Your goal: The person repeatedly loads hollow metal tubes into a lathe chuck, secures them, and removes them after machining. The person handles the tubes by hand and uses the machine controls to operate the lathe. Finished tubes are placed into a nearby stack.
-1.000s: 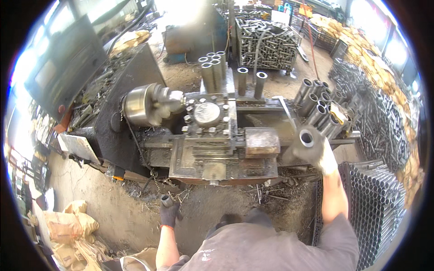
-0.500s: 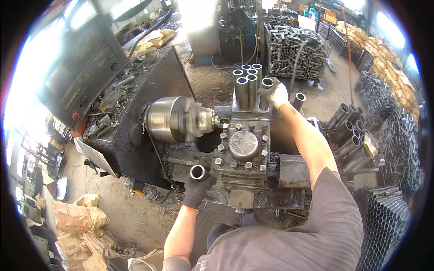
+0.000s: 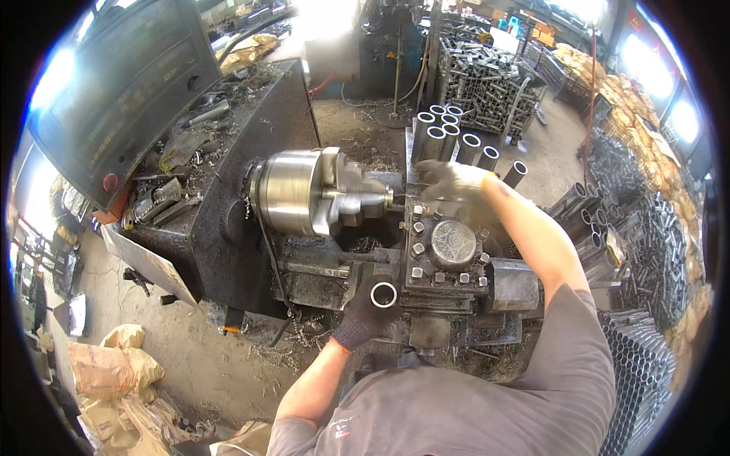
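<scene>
My left hand [image 3: 360,319], in a dark glove, is wrapped round a short metal tube [image 3: 384,305] held upright on the near side of the lathe. My right hand [image 3: 455,182], in a pale glove, is over the far side of the tool post [image 3: 454,243]. Motion blurs its fingers, so their hold cannot be made out. Just beyond it, several upright metal tubes [image 3: 435,144] stand in a group. To the left is the lathe chuck [image 3: 290,191], its jaws [image 3: 353,194] smeared as if turning.
More tubes [image 3: 585,224] lean in a cluster at the right, above a stack of tubes [image 3: 639,380]. A wire bin of metal parts [image 3: 487,83] stands beyond the lathe. Metal shavings and tools lie on the headstock [image 3: 251,121]. Paper sacks [image 3: 114,368] lie at lower left.
My right hand has let go of a tube at the standing group and come nearer, toward the tool post. My left hand has moved right with its tube. The whole view has shifted.
</scene>
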`<action>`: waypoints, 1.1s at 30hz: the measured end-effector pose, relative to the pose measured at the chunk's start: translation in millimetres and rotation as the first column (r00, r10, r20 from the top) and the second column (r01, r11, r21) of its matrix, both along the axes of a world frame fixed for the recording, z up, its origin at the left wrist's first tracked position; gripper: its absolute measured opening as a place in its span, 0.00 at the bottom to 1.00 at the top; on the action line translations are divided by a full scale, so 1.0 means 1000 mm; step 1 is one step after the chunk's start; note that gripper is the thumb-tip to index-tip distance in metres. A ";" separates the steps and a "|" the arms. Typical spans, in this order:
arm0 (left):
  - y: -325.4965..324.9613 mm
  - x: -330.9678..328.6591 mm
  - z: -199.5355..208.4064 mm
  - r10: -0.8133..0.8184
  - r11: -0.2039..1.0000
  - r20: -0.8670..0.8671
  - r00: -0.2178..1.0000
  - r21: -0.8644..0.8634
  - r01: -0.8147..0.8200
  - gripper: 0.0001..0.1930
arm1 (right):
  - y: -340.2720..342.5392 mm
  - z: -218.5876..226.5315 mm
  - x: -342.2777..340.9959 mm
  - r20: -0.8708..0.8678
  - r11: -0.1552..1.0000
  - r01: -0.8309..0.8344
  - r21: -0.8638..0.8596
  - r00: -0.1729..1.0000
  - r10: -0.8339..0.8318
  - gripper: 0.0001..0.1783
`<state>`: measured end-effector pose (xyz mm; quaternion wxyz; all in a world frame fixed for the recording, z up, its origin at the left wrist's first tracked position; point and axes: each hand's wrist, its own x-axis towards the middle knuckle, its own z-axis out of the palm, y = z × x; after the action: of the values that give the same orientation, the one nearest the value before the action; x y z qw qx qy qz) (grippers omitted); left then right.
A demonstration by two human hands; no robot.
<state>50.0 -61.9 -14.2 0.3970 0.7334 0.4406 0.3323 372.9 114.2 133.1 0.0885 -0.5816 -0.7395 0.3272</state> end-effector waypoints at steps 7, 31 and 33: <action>-0.018 -0.073 -0.004 0.036 0.998 -0.050 0.998 -0.048 -0.038 0.40 | 0.066 -0.043 -0.036 0.712 0.503 -0.843 -0.189 0.235 0.662 0.18; 0.182 0.063 0.048 0.414 0.431 -0.317 0.853 0.894 0.123 0.25 | 0.110 -0.127 -0.048 0.581 0.381 -0.849 0.367 0.529 0.619 0.13; 0.192 0.071 0.039 0.376 0.480 -0.315 0.871 0.870 0.107 0.21 | 0.117 -0.140 -0.027 0.594 0.313 -0.871 0.380 0.489 0.639 0.12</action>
<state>120.6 130.2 24.9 -0.1738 0.8496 0.3518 0.3524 346.1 231.6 -6.7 -0.0124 -0.1337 -0.9897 -0.0497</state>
